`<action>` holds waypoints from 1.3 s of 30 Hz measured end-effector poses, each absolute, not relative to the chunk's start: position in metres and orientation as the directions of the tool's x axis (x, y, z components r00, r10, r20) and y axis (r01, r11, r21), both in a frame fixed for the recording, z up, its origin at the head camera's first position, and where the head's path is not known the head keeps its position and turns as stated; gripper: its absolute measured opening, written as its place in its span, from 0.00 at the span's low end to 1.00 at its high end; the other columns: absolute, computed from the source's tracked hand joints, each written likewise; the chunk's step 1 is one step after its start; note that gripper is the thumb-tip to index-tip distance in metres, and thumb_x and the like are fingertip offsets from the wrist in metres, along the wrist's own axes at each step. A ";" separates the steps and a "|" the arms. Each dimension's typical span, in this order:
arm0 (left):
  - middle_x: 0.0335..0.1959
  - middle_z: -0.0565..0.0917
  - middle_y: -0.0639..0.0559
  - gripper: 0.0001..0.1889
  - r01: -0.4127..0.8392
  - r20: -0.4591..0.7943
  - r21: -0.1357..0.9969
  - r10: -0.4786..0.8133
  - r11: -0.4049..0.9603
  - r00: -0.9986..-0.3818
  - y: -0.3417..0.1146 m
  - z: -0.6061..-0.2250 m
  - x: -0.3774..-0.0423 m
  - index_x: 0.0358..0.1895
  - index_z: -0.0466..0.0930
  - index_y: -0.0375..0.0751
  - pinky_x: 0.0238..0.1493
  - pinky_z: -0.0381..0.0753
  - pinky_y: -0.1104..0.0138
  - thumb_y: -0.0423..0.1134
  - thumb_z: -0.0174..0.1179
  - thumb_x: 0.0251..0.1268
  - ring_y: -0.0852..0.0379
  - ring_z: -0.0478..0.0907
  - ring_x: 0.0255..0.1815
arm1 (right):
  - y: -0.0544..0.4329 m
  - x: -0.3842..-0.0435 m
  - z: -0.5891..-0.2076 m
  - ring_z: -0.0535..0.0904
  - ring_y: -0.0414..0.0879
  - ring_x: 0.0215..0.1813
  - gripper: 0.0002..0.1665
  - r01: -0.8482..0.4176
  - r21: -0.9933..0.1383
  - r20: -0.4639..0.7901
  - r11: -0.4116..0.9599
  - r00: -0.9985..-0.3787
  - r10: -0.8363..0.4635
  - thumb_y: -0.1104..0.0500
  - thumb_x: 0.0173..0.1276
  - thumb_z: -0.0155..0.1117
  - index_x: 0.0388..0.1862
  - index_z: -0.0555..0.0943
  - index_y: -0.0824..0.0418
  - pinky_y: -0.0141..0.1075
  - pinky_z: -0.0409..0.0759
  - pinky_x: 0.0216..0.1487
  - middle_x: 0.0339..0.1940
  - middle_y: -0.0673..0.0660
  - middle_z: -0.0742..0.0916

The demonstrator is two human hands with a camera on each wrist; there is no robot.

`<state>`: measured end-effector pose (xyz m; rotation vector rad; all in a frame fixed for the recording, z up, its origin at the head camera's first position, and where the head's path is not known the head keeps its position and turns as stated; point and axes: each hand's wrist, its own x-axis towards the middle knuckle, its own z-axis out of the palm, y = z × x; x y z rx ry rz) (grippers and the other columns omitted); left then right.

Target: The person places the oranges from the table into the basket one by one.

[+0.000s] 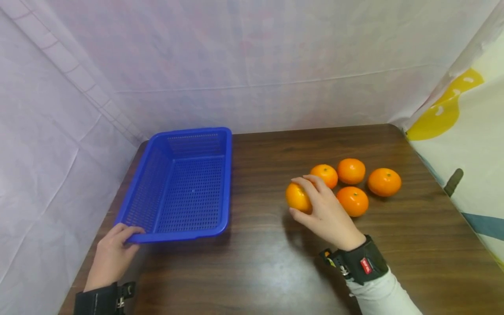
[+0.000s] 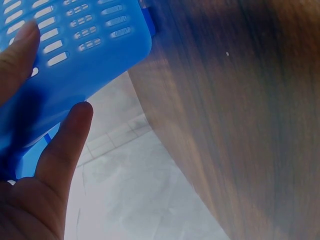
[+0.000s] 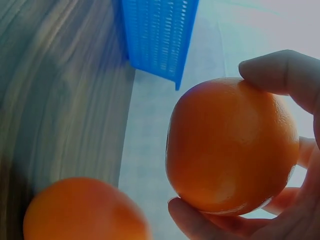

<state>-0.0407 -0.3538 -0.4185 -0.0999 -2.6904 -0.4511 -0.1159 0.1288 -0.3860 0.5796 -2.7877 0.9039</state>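
Observation:
A blue plastic basket (image 1: pixel 193 197) with perforated walls and floor stands on the left of the table, with nothing in it. My left hand (image 1: pixel 114 251) grips its near left corner, thumb and fingers on either side of the rim; the left wrist view shows them against the blue wall (image 2: pixel 75 65). My right hand (image 1: pixel 328 212) holds an orange mandarin (image 1: pixel 298 197) between thumb and fingers, and in the right wrist view this mandarin (image 3: pixel 232 147) appears raised off the table. Several more mandarins (image 1: pixel 351 171) lie grouped just beyond and to the right of that hand.
The brown wooden table (image 1: pixel 260 262) has its far edge against a pale cloth curtain (image 1: pixel 252 65). Another pale cloth hangs along the left side. On the right is a cloth with yellow shapes (image 1: pixel 441 113). Dark straps (image 1: pixel 364 261) circle both wrists.

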 end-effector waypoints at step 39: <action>0.30 0.78 0.53 0.18 0.164 0.444 0.283 0.022 0.945 -0.896 -0.354 -0.420 -0.040 0.34 0.86 0.42 0.32 0.67 0.76 0.18 0.69 0.37 0.61 0.70 0.29 | 0.061 -0.124 -0.378 0.78 0.57 0.58 0.37 -0.560 -0.487 0.292 0.670 -0.828 -0.479 0.45 0.62 0.69 0.69 0.70 0.46 0.50 0.80 0.57 0.69 0.59 0.73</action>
